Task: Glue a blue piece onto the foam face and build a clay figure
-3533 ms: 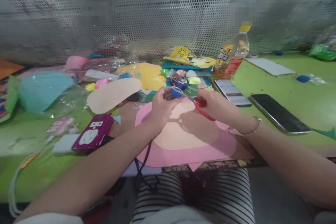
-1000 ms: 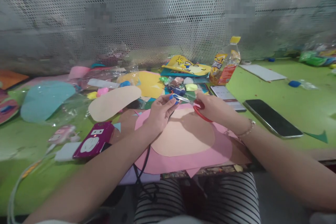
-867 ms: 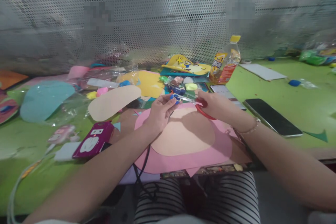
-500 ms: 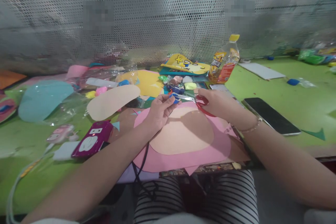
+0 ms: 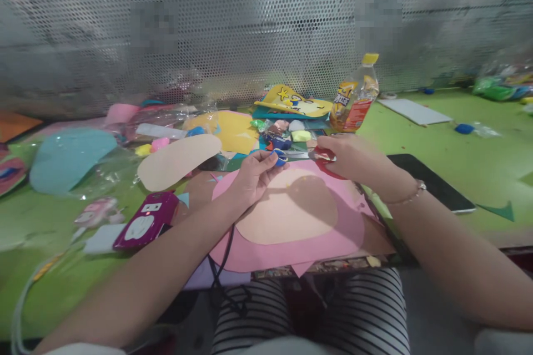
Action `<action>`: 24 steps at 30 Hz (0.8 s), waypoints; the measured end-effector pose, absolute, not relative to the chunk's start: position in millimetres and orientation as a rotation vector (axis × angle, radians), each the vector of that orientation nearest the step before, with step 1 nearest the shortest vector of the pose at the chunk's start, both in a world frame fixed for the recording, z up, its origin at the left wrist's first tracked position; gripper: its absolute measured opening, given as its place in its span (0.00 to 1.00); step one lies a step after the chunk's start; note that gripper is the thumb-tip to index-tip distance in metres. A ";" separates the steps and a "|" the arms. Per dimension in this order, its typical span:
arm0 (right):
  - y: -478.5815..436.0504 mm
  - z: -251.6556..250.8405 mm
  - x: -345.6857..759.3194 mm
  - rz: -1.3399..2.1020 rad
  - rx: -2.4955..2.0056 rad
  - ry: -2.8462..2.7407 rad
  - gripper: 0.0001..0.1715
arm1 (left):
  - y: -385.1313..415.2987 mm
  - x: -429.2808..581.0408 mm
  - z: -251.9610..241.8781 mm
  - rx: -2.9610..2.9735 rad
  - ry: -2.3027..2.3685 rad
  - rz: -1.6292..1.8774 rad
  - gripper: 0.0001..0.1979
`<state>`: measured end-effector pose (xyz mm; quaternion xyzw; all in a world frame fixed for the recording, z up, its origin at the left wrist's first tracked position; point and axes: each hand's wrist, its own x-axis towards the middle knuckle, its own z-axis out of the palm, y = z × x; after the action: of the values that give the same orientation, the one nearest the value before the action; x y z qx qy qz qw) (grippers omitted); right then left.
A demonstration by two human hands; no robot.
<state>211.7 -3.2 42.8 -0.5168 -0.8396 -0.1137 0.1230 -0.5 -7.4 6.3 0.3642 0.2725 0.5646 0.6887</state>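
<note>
Pinched in the fingers of my left hand (image 5: pixel 257 175) is a small blue piece (image 5: pixel 280 159) with a pale edge; its exact kind is unclear. My right hand (image 5: pixel 353 158) grips red-handled scissors (image 5: pixel 325 162), their blades pointing left at the blue piece. Whether the blades touch it I cannot tell. Below both hands lies a peach rounded sheet (image 5: pixel 287 216) on a larger pink sheet (image 5: pixel 258 255). Tiny yellow bits (image 5: pixel 303 178) lie on the peach sheet. Just beyond the hands are several wrapped lumps, among them a pale yellow one (image 5: pixel 301 136).
A bottle (image 5: pixel 353 102) with a yellow cap stands behind my right hand. A black phone (image 5: pixel 437 186) lies to the right, partly behind my wrist. On the left are a purple device (image 5: pixel 145 222), a cable (image 5: pixel 25 288) and a blue cutout (image 5: pixel 73 158). A perforated metal panel (image 5: pixel 266 22) rises behind.
My right hand and the scissors have shifted slightly right, and the hand has turned a little. Tiny yellow bits now show on the peach sheet. My left hand stays nearly still.
</note>
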 end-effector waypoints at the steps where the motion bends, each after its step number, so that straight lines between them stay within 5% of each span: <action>1: -3.1 43.7 212.3 -0.349 -1.502 -2.452 0.04 | -7.3 -0.6 6.4 0.815 0.619 1.257 0.09; 24: 4.3 50.7 224.6 -0.655 -1.305 -2.545 0.06 | -4.5 0.0 7.4 0.707 0.716 1.219 0.07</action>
<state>224.6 4.3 50.7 -0.4424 -0.8627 -0.2221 0.1033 0.0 -4.5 7.4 0.3176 0.3220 0.5480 0.7036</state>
